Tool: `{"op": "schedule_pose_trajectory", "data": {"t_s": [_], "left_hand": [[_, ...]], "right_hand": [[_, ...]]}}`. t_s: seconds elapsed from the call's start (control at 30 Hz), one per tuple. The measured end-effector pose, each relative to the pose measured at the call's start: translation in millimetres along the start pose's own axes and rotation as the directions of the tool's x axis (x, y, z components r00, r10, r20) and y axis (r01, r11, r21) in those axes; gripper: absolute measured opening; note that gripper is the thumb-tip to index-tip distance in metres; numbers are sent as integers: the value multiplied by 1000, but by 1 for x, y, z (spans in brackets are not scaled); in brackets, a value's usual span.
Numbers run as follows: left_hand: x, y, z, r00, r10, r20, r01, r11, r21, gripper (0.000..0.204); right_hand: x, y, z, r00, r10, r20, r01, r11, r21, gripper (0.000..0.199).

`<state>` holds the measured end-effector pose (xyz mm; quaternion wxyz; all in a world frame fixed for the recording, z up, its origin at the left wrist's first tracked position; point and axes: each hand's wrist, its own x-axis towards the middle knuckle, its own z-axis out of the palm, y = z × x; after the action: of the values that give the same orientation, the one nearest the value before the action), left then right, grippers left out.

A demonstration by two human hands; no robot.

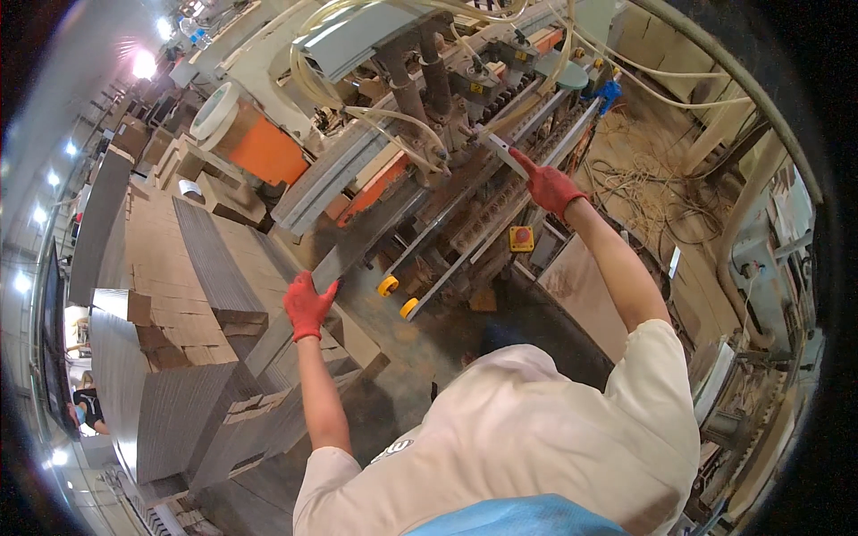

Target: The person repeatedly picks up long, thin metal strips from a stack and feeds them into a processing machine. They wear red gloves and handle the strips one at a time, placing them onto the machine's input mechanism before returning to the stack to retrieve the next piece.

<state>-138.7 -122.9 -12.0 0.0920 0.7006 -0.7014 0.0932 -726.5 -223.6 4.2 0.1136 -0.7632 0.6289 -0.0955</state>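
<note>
Both my hands wear red gloves. My left hand [308, 305] grips the near end of a long grey board [344, 255] that runs diagonally up toward the machine's feed rails [465, 232]. My right hand [549, 186] reaches out to the machine and holds the far end of a narrow pale strip [505, 152] beside the rails. Both arms are stretched forward over the machine.
Stacks of grey panels [214, 268] with cardboard spacers stand at my left. An orange motor housing [264, 147], hoses and a yellow box with a red button [521, 238] sit on the machine. Tangled cord [643, 192] lies on the floor at right. Another person [85, 406] is far left.
</note>
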Motion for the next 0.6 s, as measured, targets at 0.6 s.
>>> {"op": "schedule_pose_trajectory", "data": {"t_s": [0.6], "left_hand": [[5, 3, 0, 1000, -20, -19, 18, 997, -73, 56]], "right_hand": [[0, -8, -7, 994, 90, 68, -90, 996, -2, 90]]}}
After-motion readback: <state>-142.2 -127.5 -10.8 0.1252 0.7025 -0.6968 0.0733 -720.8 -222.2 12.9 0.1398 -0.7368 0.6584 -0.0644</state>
